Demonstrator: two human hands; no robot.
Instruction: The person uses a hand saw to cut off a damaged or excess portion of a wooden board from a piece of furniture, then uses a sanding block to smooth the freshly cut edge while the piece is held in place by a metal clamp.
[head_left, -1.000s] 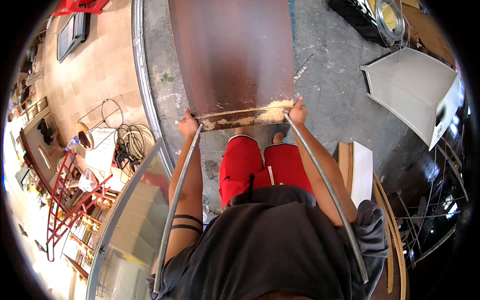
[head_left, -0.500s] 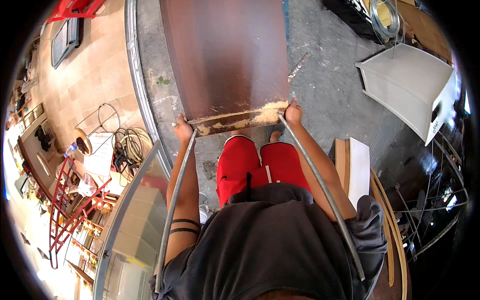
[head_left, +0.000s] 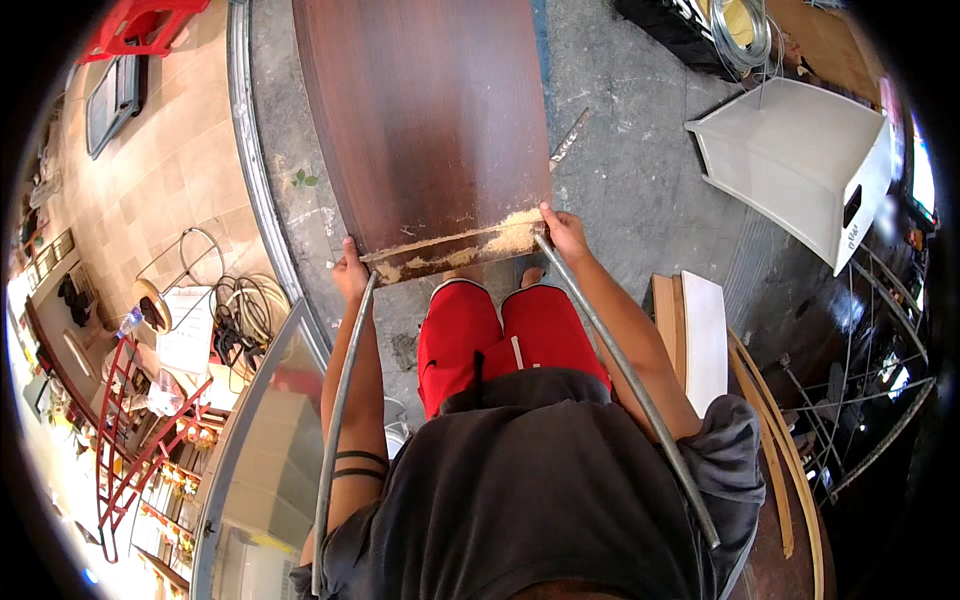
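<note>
Your left hand (head_left: 350, 274) and right hand (head_left: 567, 238) grip the brown board (head_left: 430, 130) at seven and five o'clock. Apply even pressure; mind the metal rods (head_left: 629, 385) beside your forearms (head_left: 362, 420).

On the left, a pale tiled floor (head_left: 185, 165) meets a grey concrete floor (head_left: 630, 130) along a curved metal track (head_left: 243, 130). A red plastic item (head_left: 155, 28) sits at the top left, with a grey frame (head_left: 113, 105) just below it. Further down are a stool (head_left: 152, 305) on its side, coiled cables (head_left: 248, 305) and a red metal rack (head_left: 115, 480). Small green leaves (head_left: 304, 178) lie on the concrete. At the upper right, a wire coil (head_left: 742, 42) is near a white plastic shell (head_left: 790, 150). Below, a white panel (head_left: 706, 335) stands beside brown boards (head_left: 664, 315), with long wooden strips (head_left: 775, 470) nearby.
</note>
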